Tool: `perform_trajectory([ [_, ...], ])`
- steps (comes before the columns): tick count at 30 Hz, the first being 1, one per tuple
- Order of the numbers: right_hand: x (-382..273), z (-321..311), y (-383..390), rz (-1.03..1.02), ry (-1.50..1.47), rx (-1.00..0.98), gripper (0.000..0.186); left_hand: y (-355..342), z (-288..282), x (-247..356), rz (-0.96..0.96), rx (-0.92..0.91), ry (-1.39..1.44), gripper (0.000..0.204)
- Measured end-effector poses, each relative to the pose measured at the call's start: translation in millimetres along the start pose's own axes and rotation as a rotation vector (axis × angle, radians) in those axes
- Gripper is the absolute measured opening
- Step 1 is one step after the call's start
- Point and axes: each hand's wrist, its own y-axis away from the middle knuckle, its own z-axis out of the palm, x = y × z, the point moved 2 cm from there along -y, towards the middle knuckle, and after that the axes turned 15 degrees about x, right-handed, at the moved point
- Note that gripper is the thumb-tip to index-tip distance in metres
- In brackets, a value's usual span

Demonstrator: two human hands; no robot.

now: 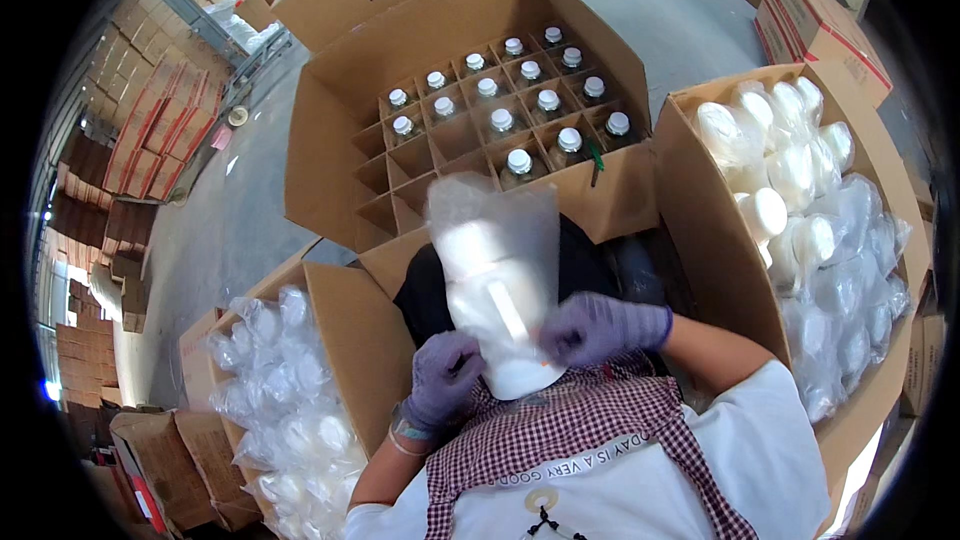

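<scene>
Grip: L hand (440, 380) at lower L edge of the bag, fingers curled; R hand (600, 328) at its lower R side, fingers bent inward, tips blurred. Can't tell whether either is pinched on film or only resting against it.

Betw. the hands: white flask (475, 290) w/ handle, inside clear plastic bag (535, 225). Base nearest the body, by the checked apron (530, 430); narrower end points away, loose film standing past it.

Step (judged): bagging the flask; body looks covered, bag mouth prob. not yet settled. Next move (judged) calls for one hand steadying the base while the other draws film down & tucks it, w/o snagging the handle.

Ahead of grip: open divided carton (625, 200), capped bottles (518, 165) in many cells, some cells w/o; green-handled tool (597, 160) at its near edge. R of grip: carton (715, 220) of white flasks, most in film. L of grip, approx. level: carton (355, 340) of film-wrapped white pcs, shapes unclear.
</scene>
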Motion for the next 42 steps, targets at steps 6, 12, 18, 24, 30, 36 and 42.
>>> perform_trajectory([
  [6, -4, -24, 35, -0.046, 0.283, -0.127, 0.016, 64, -3, -18, -0.229, -0.473, 0.297, 0.02],
  [12, -16, -23, -94, 0.36, 0.715, 0.145, 0.081, 54, 5, -25, 0.065, -0.694, -0.065, 0.026],
  [18, 73, -27, -92, 0.284, 0.482, 0.002, 0.035, 28, 4, 18, -0.039, -0.631, -0.155, 0.022],
  [24, -16, -89, 90, 0.499, -0.125, 0.58, 0.078, -6, 37, 37, 0.244, -0.402, -0.02, 0.048],
  [30, -130, -146, 262, 0.565, 0.416, 1.18, 0.072, -35, 64, 57, 0.339, -0.355, -0.015, 0.062],
  [36, -125, -158, 392, 0.669, 1.261, 0.999, 0.077, -39, 77, 46, 0.301, -0.369, 0.024, 0.06],
  [42, -48, -159, 384, 0.789, 1.199, 0.923, 0.083, -28, 77, 32, 0.294, -0.418, 0.013, 0.059],
])
